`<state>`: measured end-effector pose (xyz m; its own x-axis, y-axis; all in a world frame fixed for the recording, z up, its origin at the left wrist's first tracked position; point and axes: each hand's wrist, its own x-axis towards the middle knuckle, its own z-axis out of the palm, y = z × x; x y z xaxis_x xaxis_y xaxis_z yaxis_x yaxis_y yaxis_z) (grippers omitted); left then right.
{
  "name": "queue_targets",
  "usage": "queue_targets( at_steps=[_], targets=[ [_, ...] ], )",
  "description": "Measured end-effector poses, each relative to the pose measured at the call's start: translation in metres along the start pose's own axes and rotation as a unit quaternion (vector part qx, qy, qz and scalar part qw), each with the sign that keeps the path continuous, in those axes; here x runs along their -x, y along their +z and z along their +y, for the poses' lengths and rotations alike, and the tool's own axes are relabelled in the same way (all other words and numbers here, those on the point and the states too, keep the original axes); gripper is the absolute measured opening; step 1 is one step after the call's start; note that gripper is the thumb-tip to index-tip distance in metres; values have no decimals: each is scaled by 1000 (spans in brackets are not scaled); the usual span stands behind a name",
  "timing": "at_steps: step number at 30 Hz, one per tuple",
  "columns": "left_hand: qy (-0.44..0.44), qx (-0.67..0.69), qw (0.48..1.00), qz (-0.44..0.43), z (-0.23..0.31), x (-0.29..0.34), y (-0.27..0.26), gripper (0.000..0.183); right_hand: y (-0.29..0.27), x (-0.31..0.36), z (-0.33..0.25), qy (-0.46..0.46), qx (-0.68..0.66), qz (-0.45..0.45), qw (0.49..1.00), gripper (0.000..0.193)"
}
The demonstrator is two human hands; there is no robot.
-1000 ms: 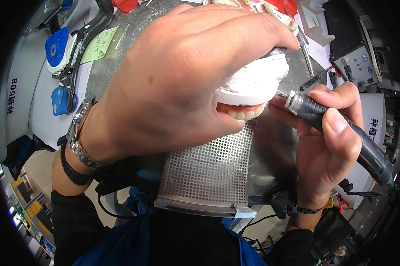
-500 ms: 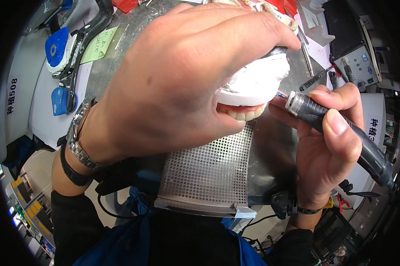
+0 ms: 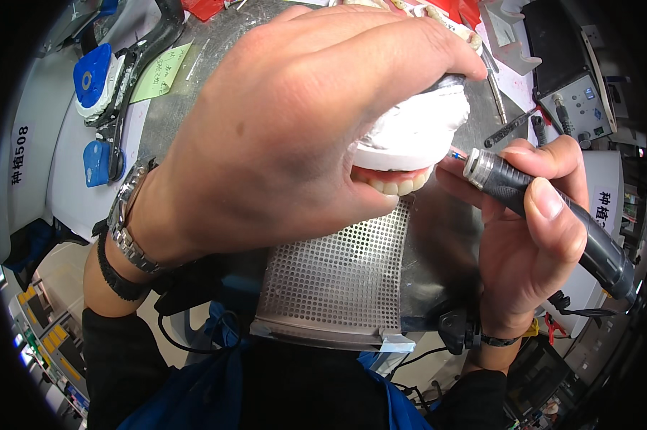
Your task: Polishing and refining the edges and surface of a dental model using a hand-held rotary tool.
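My left hand (image 3: 295, 129) is wrapped round a white plaster dental model (image 3: 413, 132), its back toward me and the fingers over the top. Along the model's lower edge runs a denture (image 3: 391, 183) with pink gum and white teeth; its left part is hidden by my thumb. Pinched between the thumb and fingers of my right hand (image 3: 531, 208) is a black dental handpiece (image 3: 506, 179) with a metal collar. Its thin tip, with a blue band, points at the right side of the model; whether it touches cannot be made out.
A perforated metal grille (image 3: 338, 279) lies below the model at the bench's near edge. At the left stands a black articulator with blue mounting plates (image 3: 92, 79), beside a green note (image 3: 160, 72). Far right are a control box (image 3: 578, 107) and a metal instrument (image 3: 497, 97).
Almost nothing differs. The handpiece in my right hand has shifted very slightly, and my left hand keeps its hold on the dental model.
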<state>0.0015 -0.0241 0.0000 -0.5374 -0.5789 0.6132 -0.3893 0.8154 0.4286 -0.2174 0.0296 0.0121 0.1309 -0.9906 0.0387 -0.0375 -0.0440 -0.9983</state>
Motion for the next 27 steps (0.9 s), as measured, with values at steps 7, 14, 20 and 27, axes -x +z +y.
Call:
queue_targets(
  at_steps=[7, 14, 20, 27],
  targets=[
    [-6, 6, 1000, -1, 0, 1, -1, 58, 0, 0, 1, -11, -30, -12, 999, 30],
    [0, 0, 1000, -3, 0, 0, -1, 58, -1, 0, 1, -11, -13, -10, 1000, 30],
    [8, -13, 1000, -15, 2, 1, -3, 58, -3, -1, -3, 15, -35, -24, 999, 30],
    [-9, 9, 1000, 12, 3, -2, -6, 56, 1, 5, -6, -28, -62, -13, 998, 37]
  ],
)
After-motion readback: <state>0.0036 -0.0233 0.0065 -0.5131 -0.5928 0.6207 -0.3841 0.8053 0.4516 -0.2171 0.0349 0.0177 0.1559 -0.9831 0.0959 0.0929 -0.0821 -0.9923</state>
